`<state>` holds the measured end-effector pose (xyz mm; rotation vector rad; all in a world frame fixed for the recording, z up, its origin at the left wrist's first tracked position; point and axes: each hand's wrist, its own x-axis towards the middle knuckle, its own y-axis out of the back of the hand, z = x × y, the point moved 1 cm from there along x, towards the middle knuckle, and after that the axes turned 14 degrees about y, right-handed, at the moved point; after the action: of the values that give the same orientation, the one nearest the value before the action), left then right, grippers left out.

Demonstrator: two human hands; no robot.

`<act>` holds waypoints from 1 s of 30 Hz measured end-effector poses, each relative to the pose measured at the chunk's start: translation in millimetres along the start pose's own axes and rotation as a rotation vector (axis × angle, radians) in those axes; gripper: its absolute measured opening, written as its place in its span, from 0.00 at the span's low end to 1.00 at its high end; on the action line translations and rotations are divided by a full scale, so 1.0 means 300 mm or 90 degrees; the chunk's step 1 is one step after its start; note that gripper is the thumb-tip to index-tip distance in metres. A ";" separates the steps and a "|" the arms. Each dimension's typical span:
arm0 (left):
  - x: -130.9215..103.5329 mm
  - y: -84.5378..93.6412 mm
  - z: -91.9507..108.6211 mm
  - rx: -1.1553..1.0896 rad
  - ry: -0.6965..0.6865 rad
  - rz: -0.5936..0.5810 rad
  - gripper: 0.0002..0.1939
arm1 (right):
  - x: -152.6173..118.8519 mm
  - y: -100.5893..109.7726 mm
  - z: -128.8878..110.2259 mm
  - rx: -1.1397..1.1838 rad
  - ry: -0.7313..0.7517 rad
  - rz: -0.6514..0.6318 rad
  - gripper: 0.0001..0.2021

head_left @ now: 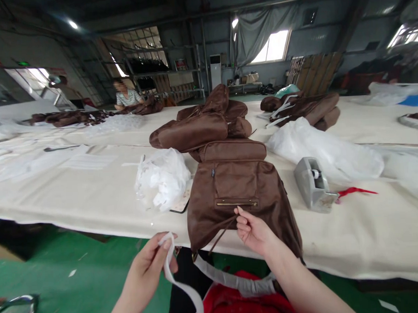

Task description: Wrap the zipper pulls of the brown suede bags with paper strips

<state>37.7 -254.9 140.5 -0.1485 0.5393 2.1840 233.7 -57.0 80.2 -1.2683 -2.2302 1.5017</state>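
Note:
A brown backpack (236,180) lies at the front edge of the table, its gold zipper (237,203) facing up. My right hand (251,231) is closed on a thin brown cord (219,237) just below that zipper. To the left of the bag, my left hand (154,258) pinches a white strip (185,289) that hangs down toward my lap. A strap wrapped in grey-white material (235,282) droops from the bag over the table edge, in front of my red clothing.
A crumpled clear plastic bag (163,177) lies left of the backpack, partly over a dark-edged flat thing. At right stand a grey tape dispenser (314,184), a red ribbon (358,192) and plastic wrapping (326,146). More brown bags (200,124) are piled behind. A person (125,95) is across the table.

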 end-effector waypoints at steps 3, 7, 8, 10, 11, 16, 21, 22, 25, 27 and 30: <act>0.034 -0.016 -0.005 -0.003 0.010 -0.005 0.21 | -0.048 0.022 0.014 -0.153 0.049 -0.060 0.15; 0.072 -0.056 -0.023 -0.014 0.027 -0.086 0.20 | -0.107 0.053 0.016 -0.318 0.123 -0.121 0.15; 0.078 -0.066 -0.030 -0.008 0.028 -0.103 0.20 | -0.119 0.059 0.014 -0.350 0.129 -0.133 0.14; 0.084 -0.085 -0.044 0.018 0.022 -0.138 0.19 | -0.139 0.067 0.012 -0.400 0.132 -0.148 0.12; 0.084 -0.093 -0.049 0.036 0.015 -0.156 0.18 | -0.148 0.069 0.011 -0.413 0.136 -0.151 0.11; 0.056 -0.123 -0.056 0.133 -0.026 -0.238 0.14 | -0.171 0.049 0.011 -0.337 0.192 -0.102 0.10; 0.031 -0.134 -0.044 0.208 -0.067 -0.311 0.15 | -0.176 0.022 0.017 -0.306 0.238 -0.037 0.11; 0.028 -0.134 -0.041 0.223 -0.081 -0.319 0.15 | -0.176 0.021 0.018 -0.308 0.246 -0.034 0.11; 0.024 -0.133 -0.039 0.236 -0.098 -0.340 0.16 | -0.176 0.026 0.020 -0.313 0.276 -0.029 0.11; 0.024 -0.131 -0.042 0.223 -0.094 -0.351 0.17 | -0.176 0.034 0.018 -0.312 0.293 -0.032 0.11; 0.027 -0.129 -0.053 0.178 -0.056 -0.362 0.18 | -0.176 0.046 0.015 -0.306 0.302 -0.047 0.09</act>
<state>61.5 -235.1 111.1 -0.0449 0.6543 1.5409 271.8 -96.1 82.6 -1.4507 -2.3261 0.5575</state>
